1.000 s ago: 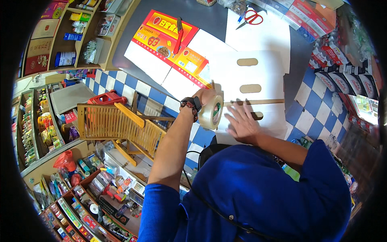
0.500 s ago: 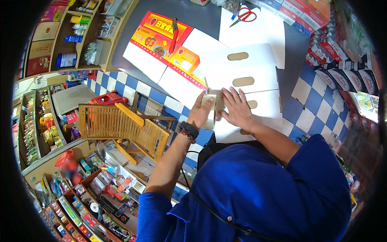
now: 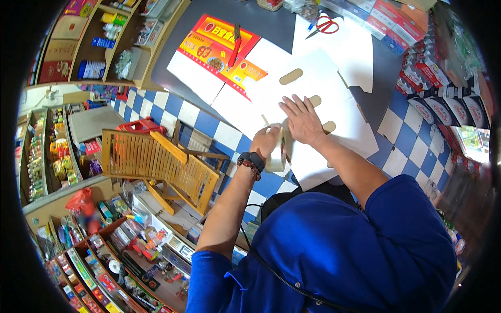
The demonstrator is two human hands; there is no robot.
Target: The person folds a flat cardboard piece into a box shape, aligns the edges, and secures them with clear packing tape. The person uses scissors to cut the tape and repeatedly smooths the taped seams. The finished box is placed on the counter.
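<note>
My left hand (image 3: 265,143) grips a roll of clear packing tape (image 3: 278,154) at the near edge of a flattened white carton (image 3: 334,104) with oval handle slots. My right hand (image 3: 302,121) lies flat on that carton, fingers spread, right beside the roll. A watch and a bead bracelet sit on my left wrist. The carton lies on a blue-and-white checked floor, partly over a dark grey mat.
A red-and-yellow printed flat carton (image 3: 219,52) with a red box cutter (image 3: 236,47) on it lies to the left. Red-handled scissors (image 3: 324,26) rest farther off. A folded wooden chair (image 3: 156,164) stands on my left. Stocked shelves (image 3: 94,245) and boxes ring the floor.
My left hand has carried the tape roll to the left and nearer along the white carton. My right hand has followed and shifted its flat press beside it.
</note>
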